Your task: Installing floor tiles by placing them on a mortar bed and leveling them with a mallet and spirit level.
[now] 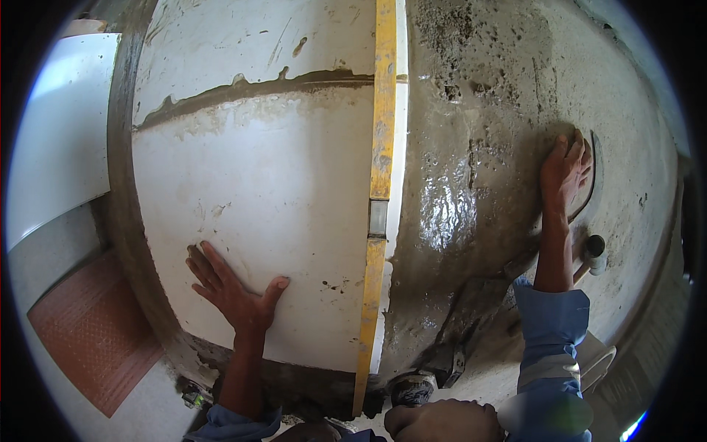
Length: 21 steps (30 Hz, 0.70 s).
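My left hand point(239, 295) lies with fingers spread on a large white tile point(243, 184). A yellow spirit level point(379, 140) runs lengthwise along the tile's right edge, its vial window near the middle. On the right, my right hand point(565, 173) reaches onto the grey, wet mortar bed point(456, 162), fingers stretched out and slightly bent. A thin dark curved strip point(595, 169) lies beside those fingers; whether they touch it I cannot tell. Near my right forearm is a mallet point(595, 249) with a dark-ended head and a wooden handle.
Another white tile point(258, 37) lies beyond a mortar-smeared joint point(243, 90). At far left are a white panel point(62, 132) and a reddish-brown patterned tile point(99, 331). Dark, wet-looking material point(471, 309) lies near my right arm. A bent metal handle point(607, 361) is at lower right.
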Each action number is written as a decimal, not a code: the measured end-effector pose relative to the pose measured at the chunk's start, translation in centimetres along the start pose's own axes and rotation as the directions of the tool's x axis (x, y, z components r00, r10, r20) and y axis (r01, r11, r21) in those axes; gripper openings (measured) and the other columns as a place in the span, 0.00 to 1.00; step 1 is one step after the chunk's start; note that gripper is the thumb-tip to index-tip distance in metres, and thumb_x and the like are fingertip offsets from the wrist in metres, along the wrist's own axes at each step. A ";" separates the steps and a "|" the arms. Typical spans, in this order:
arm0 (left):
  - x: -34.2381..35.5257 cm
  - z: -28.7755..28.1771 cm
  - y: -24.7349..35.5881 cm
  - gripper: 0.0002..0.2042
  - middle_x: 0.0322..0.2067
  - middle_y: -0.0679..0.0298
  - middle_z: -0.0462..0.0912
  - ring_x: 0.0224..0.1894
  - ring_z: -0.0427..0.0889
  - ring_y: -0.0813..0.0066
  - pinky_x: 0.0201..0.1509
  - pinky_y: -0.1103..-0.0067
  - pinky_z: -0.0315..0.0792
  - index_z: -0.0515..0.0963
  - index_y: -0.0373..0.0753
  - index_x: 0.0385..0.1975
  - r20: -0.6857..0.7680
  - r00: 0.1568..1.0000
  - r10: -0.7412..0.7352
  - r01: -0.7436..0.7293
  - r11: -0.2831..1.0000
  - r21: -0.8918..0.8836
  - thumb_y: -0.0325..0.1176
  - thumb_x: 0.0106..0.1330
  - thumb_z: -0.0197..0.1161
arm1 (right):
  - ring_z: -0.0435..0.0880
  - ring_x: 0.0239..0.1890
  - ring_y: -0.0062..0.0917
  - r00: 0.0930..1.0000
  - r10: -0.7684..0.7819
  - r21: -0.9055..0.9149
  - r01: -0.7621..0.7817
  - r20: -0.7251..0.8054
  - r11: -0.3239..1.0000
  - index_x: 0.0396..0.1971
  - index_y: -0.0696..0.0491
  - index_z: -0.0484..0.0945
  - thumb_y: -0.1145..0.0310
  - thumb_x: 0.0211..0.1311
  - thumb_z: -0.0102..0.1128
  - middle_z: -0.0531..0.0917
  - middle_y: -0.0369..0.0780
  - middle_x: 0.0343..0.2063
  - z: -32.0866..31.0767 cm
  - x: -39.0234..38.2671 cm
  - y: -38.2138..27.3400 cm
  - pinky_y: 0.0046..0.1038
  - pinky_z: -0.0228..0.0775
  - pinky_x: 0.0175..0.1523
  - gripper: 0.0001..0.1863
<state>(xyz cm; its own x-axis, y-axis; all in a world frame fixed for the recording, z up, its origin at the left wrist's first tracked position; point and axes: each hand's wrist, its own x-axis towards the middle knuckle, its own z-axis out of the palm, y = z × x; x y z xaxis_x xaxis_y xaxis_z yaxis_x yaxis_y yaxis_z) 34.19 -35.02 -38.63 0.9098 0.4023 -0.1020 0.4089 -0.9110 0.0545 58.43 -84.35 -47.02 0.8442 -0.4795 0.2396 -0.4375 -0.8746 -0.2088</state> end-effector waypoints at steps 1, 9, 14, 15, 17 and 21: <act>0.0 0.0 0.0 0.67 0.76 0.42 0.42 0.78 0.37 0.40 0.71 0.35 0.34 0.41 0.39 0.77 0.001 1.000 -0.002 0.002 1.000 -0.001 0.82 0.45 0.58 | 0.58 0.73 0.45 1.000 0.000 0.001 0.000 0.002 1.000 0.70 0.47 0.65 0.48 0.73 0.45 0.62 0.47 0.70 0.0 0.0 0.0 0.51 0.43 0.75 0.31; 0.1 0.1 0.2 0.66 0.76 0.44 0.43 0.78 0.38 0.40 0.71 0.36 0.34 0.42 0.40 0.78 -0.017 1.000 -0.007 0.007 1.000 -0.029 0.80 0.45 0.61 | 0.58 0.73 0.44 1.000 0.005 0.014 -0.005 0.009 1.000 0.70 0.48 0.65 0.48 0.72 0.45 0.63 0.47 0.70 -0.1 0.2 -0.3 0.51 0.43 0.74 0.31; -0.1 0.0 0.0 0.65 0.76 0.44 0.44 0.78 0.40 0.42 0.72 0.36 0.34 0.44 0.41 0.77 -0.047 0.999 0.008 -0.010 0.998 -0.056 0.78 0.45 0.63 | 0.58 0.73 0.44 1.000 0.000 0.008 0.000 0.000 1.000 0.70 0.48 0.65 0.48 0.72 0.45 0.64 0.46 0.70 0.0 0.0 -0.4 0.50 0.43 0.74 0.31; -0.1 -0.2 -0.1 0.64 0.76 0.44 0.45 0.78 0.41 0.42 0.72 0.37 0.35 0.45 0.41 0.77 -0.064 0.998 0.023 -0.027 0.998 -0.061 0.76 0.45 0.65 | 0.58 0.72 0.43 1.000 0.006 0.007 -0.006 0.012 1.000 0.70 0.48 0.65 0.48 0.72 0.45 0.64 0.46 0.70 -0.2 -0.1 -0.7 0.50 0.43 0.74 0.31; -0.1 -0.3 -0.5 0.63 0.76 0.44 0.46 0.78 0.42 0.42 0.72 0.37 0.35 0.46 0.42 0.77 -0.080 0.996 0.037 -0.042 0.997 -0.062 0.74 0.46 0.66 | 0.59 0.72 0.44 1.000 0.008 0.007 -0.008 0.011 1.000 0.69 0.47 0.65 0.47 0.72 0.44 0.64 0.46 0.70 0.0 -0.4 -0.9 0.50 0.44 0.74 0.31; -0.4 1.1 0.6 0.60 0.74 0.44 0.52 0.77 0.45 0.42 0.72 0.37 0.37 0.50 0.41 0.76 -0.137 0.988 0.072 -0.090 0.987 -0.132 0.66 0.46 0.74 | 0.61 0.71 0.45 0.999 -0.039 -0.051 0.038 -0.028 0.998 0.69 0.47 0.66 0.45 0.71 0.44 0.65 0.46 0.69 0.6 0.4 1.1 0.51 0.47 0.73 0.32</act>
<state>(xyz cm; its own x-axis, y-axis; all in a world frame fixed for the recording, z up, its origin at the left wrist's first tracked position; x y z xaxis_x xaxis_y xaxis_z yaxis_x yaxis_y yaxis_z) 33.97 -35.84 -39.60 0.9381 0.3442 0.0389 0.3308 -0.9236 0.1940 58.50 -85.50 -47.70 0.8517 -0.4468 0.2738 -0.4205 -0.8945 -0.1514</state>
